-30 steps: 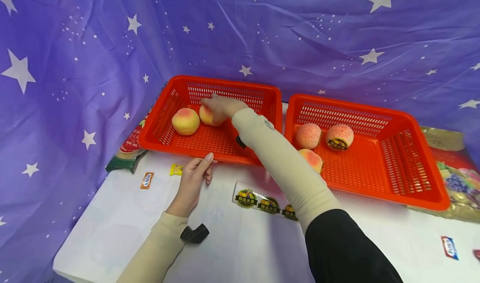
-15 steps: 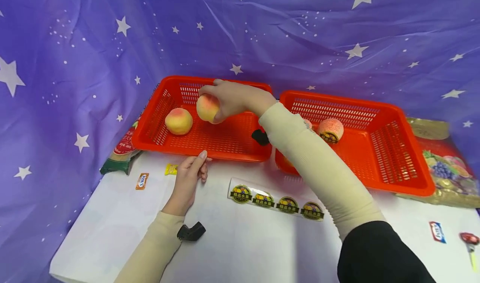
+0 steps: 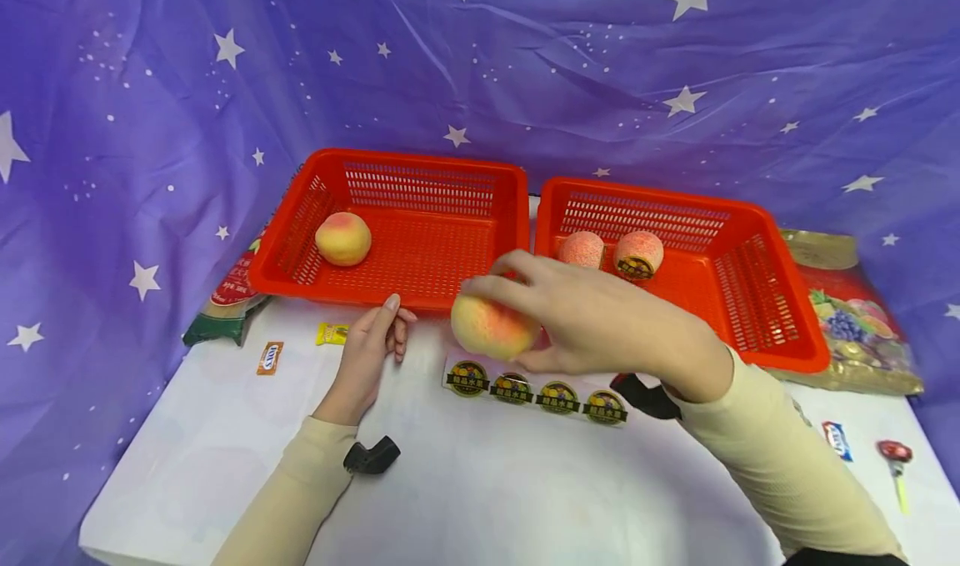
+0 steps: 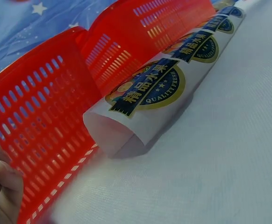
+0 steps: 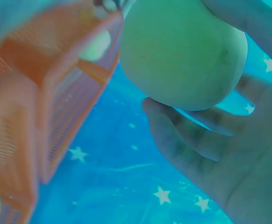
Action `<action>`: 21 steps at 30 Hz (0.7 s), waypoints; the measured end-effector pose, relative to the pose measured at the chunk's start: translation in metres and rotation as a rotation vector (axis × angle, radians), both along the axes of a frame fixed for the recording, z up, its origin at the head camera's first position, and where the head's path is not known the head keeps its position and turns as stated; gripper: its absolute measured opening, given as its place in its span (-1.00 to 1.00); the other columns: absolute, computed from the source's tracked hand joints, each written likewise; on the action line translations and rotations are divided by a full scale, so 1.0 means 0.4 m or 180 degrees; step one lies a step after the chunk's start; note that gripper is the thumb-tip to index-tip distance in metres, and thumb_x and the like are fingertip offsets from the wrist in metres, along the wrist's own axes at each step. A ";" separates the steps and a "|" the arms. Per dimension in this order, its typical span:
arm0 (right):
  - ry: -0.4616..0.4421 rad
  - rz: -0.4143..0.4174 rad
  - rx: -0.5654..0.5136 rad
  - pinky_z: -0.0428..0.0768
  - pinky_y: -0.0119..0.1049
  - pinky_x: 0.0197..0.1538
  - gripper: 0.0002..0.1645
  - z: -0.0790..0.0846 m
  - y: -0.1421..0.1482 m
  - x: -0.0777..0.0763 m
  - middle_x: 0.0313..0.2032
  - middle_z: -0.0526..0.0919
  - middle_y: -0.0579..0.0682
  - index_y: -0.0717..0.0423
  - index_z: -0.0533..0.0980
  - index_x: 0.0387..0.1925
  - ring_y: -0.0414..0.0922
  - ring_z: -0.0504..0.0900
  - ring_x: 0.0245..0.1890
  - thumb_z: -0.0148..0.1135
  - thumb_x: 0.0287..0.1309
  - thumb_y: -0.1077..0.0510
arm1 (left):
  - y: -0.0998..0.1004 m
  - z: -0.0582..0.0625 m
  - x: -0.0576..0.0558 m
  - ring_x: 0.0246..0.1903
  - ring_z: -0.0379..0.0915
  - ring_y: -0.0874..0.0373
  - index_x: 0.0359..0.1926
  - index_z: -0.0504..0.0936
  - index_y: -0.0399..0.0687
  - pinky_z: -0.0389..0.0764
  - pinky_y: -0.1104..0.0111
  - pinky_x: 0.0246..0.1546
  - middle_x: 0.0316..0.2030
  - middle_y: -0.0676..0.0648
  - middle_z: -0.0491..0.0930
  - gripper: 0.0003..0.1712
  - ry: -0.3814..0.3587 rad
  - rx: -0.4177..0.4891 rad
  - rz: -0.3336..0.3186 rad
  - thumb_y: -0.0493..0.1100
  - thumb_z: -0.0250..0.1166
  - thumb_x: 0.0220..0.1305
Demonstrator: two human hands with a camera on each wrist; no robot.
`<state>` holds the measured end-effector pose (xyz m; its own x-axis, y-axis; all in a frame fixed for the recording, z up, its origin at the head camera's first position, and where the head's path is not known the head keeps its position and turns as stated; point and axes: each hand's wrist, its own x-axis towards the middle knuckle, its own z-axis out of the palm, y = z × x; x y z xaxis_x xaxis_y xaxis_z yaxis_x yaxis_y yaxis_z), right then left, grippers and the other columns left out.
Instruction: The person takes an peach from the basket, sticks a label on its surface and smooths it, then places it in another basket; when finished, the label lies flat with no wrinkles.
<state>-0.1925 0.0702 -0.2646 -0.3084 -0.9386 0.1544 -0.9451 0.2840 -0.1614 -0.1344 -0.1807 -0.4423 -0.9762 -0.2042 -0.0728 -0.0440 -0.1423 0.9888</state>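
Note:
My right hand (image 3: pixel 592 316) grips a yellow-pink peach (image 3: pixel 491 328) between thumb and fingers, in front of the left red basket (image 3: pixel 390 299) and above the strip of stickers (image 3: pixel 558 398). The right wrist view shows this peach (image 5: pixel 182 56) close up, with fingers curled round its side. At the left basket's front rim rests my left hand (image 3: pixel 367 353), its fingers loosely curled and its thumb pointing up. Another peach (image 3: pixel 343 239) lies at the left end of that basket. Round labels with fruit pictures run along the sticker strip, whose end curls up in the left wrist view.
A second red basket (image 3: pixel 817 333) stands to the right with two speckled peaches (image 3: pixel 639 254), one bearing a label. Bags (image 3: pixel 855 324) lie beside the baskets. Small candies (image 3: pixel 271 358) and a lollipop (image 3: pixel 896 458) lie on the white table. A purple starry cloth (image 3: pixel 555 66) hangs behind.
My right hand has lifted the peach out of the left basket and brought it toward me and to the right, over the sticker strip. The left hand has stayed at the rim.

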 end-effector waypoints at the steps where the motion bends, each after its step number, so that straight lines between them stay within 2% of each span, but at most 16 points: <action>1: -0.0017 0.0042 -0.0013 0.44 -0.41 -0.13 -0.20 -0.014 0.016 0.014 -0.07 0.38 -0.22 -0.23 0.25 0.15 -0.31 0.41 -0.15 0.32 -0.23 -0.10 | -0.001 -0.001 0.000 -0.69 0.21 0.13 -0.27 0.45 -0.43 0.37 0.40 -0.67 -0.64 -0.05 0.28 -0.37 -0.0008 -0.0016 0.0001 0.18 -0.01 0.23; 6: -0.0106 0.0023 0.0069 0.47 -0.33 -0.15 -0.18 -0.088 0.075 0.076 -0.08 0.36 -0.17 -0.18 0.24 0.16 -0.25 0.39 -0.17 0.34 -0.25 0.01 | -0.007 -0.003 0.003 -0.69 0.23 0.13 -0.32 0.49 -0.33 0.38 0.40 -0.67 -0.64 -0.06 0.28 -0.40 -0.0045 -0.0067 0.0053 0.21 -0.01 0.21; 9: -0.0093 -0.0081 0.0139 0.48 -0.32 -0.18 -0.17 -0.135 0.099 0.112 -0.12 0.37 -0.18 -0.18 0.25 0.15 -0.24 0.38 -0.20 0.34 -0.27 -0.01 | -0.008 -0.004 0.005 -0.69 0.23 0.13 -0.31 0.48 -0.36 0.39 0.39 -0.66 -0.64 -0.05 0.29 -0.38 -0.0047 -0.0038 0.0029 0.21 -0.01 0.21; 13: -0.0187 -0.0161 0.0163 0.48 -0.27 -0.14 -0.16 -0.191 0.124 0.157 -0.09 0.40 -0.22 -0.19 0.25 0.15 -0.24 0.41 -0.12 0.35 -0.29 -0.03 | -0.007 -0.002 0.002 -0.67 0.22 0.12 -0.30 0.47 -0.39 0.38 0.36 -0.65 -0.63 -0.05 0.30 -0.36 -0.0050 -0.0014 -0.0021 0.21 -0.02 0.22; 17: -0.0283 -0.0168 0.0165 0.49 -0.24 -0.16 -0.16 -0.235 0.138 0.188 -0.06 0.38 -0.23 -0.20 0.26 0.14 -0.25 0.39 -0.07 0.36 -0.30 -0.04 | -0.002 0.004 -0.001 -0.66 0.21 0.10 -0.36 0.51 -0.30 0.37 0.35 -0.64 -0.63 -0.06 0.30 -0.40 -0.0089 0.0024 0.0031 0.22 0.00 0.20; 21: -0.0351 -0.0202 0.0196 0.49 -0.27 -0.13 -0.14 -0.266 0.148 0.207 -0.06 0.36 -0.20 -0.17 0.26 0.13 -0.24 0.38 -0.09 0.38 -0.34 -0.03 | 0.005 0.006 -0.002 -0.65 0.22 0.10 -0.35 0.51 -0.31 0.37 0.37 -0.63 -0.63 -0.06 0.31 -0.38 -0.0125 0.0044 0.0047 0.24 0.02 0.18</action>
<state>-0.1096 0.1293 -0.3711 -0.3795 -0.9233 0.0591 -0.9024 0.3553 -0.2438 -0.1353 -0.1788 -0.4401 -0.9694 -0.2173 -0.1140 -0.0806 -0.1570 0.9843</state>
